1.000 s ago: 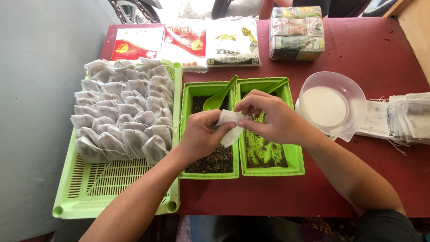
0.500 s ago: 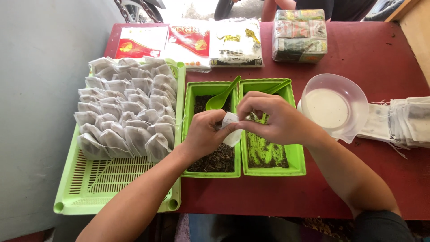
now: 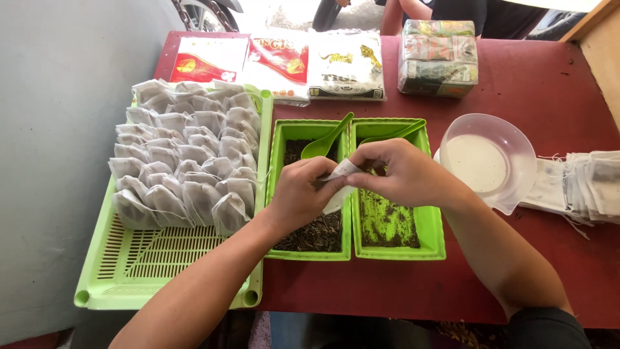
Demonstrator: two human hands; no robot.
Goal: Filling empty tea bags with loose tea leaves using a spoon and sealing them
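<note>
My left hand (image 3: 302,194) and my right hand (image 3: 399,171) meet above two small green bins, both gripping one small white filter bag (image 3: 340,182). The left green bin (image 3: 279,152) holds dark loose tea leaves (image 3: 318,231) and a green plastic scoop (image 3: 326,139). In the right green bin (image 3: 431,227) lies a thin layer of dark crumbs, with a second green scoop (image 3: 399,132) at its far end. Left of the bins, a light green slatted tray (image 3: 155,258) carries several rows of filled white bags (image 3: 184,152).
A clear plastic bowl (image 3: 487,158) sits right of the bins, and beyond it a stack of flat empty bags (image 3: 584,187). Packaged goods (image 3: 345,63) and a wrapped bundle (image 3: 439,57) line the far edge of the red table (image 3: 549,90). A grey wall runs along the left.
Both hands stay on the white bag above the bins, fingers shifting slightly. The view has drifted a little; nothing else has moved.
</note>
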